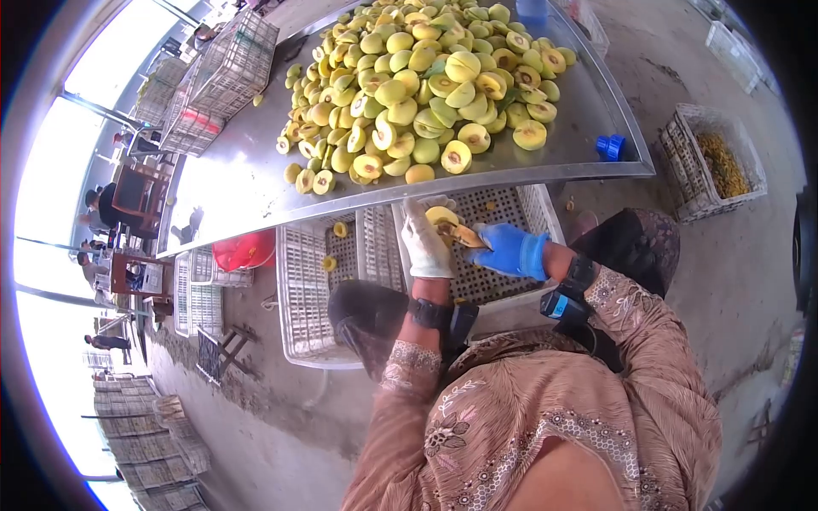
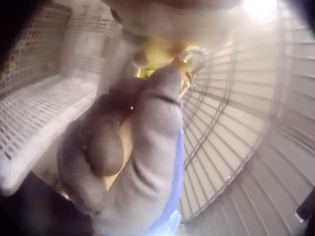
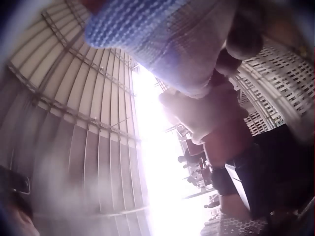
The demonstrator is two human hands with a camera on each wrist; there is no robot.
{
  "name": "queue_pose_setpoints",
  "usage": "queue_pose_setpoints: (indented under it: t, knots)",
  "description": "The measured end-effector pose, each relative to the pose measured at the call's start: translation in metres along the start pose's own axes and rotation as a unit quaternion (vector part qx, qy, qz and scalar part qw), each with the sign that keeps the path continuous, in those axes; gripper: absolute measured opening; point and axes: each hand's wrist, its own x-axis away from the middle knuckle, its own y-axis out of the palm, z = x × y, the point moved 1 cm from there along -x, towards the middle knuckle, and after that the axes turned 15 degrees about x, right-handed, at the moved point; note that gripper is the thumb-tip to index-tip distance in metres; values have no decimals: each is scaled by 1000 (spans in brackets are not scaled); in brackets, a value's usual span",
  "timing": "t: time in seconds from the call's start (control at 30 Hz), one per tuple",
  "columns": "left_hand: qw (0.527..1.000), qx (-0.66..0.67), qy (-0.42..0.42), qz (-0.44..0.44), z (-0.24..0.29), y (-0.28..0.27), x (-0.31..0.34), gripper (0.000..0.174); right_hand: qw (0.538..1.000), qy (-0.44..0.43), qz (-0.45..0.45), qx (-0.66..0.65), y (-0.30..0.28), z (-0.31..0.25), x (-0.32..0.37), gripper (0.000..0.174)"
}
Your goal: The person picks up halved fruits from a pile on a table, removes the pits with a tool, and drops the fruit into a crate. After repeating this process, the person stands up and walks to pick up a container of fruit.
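Observation:
My left hand (image 1: 426, 243), in a white glove, holds a halved yellow-green stone fruit (image 1: 441, 216) over a crate, just below the table's edge. A blue glove with a greyish palm covers my right hand (image 1: 511, 250), which grips a tool with a pale wooden handle (image 2: 128, 140). In the left wrist view, a curved metal loop (image 2: 195, 53) shows beyond the fingertips, close by the fruit. Both hands meet at the fruit, and fingers partly hide it and the tool's tip. A large heap of halved fruit (image 1: 409, 85) lies on the metal table (image 1: 226, 175) in front.
White plastic crates (image 1: 294, 319) stand under the table, with a few yellow bits inside. A blue cap-like object (image 1: 610, 147) sits at the table's right corner. Farther right stands a crate (image 1: 682, 170) of small yellow-brown pieces. Stacked crates (image 1: 230, 64) are left of the table.

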Motion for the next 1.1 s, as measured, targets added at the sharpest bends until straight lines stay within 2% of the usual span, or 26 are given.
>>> queue_pose_setpoints:
  t: [0.1,0.2,0.33,0.4,0.43,0.53,0.6,0.67,0.77,0.83,0.87,0.93,0.97,1.07,1.1]
  knots:
    - [997,72,-24,29,5,1,-9,56,971,72,-224,-34,-9,-19,13,38]
    - [998,58,8,31,9,18,-10,55,983,103,-147,44,-12,-18,15,45]
    - [999,41,22,-7,8,15,-12,59,997,67,-29,9,-23,-10,10,41]
    - [999,-5,44,5,-2,12,-13,60,997,66,43,-6,-24,-5,1,38]
    - [999,-11,43,-4,-4,13,-10,58,996,82,2,40,-26,-9,-2,38]
    - [999,-7,38,-19,-3,16,-4,58,992,83,-80,57,-15,-14,3,38]
    - [999,1,34,-20,-1,16,0,58,971,157,-163,-77,-19,-20,8,38]
    - [997,74,-13,-2,-6,19,1,56,940,204,-219,-163,-29,-23,11,40]
    - [987,144,-70,15,-6,25,1,55,932,200,-210,-218,-23,-15,13,44]
    - [983,163,-83,20,-11,24,2,55,982,110,-134,-69,-10,2,13,41]
    - [985,155,-68,25,-11,24,3,54,993,64,-95,5,-4,9,14,40]
    - [989,137,-38,37,-8,26,5,54,984,93,-138,56,-9,7,22,38]
    - [987,142,-25,72,-3,15,-3,52,978,108,-157,82,-11,7,27,38]
    - [983,150,8,106,24,15,-7,52,957,145,-215,134,19,51,35,38]
    - [990,130,10,57,31,7,-8,52,967,171,-157,105,16,51,36,40]
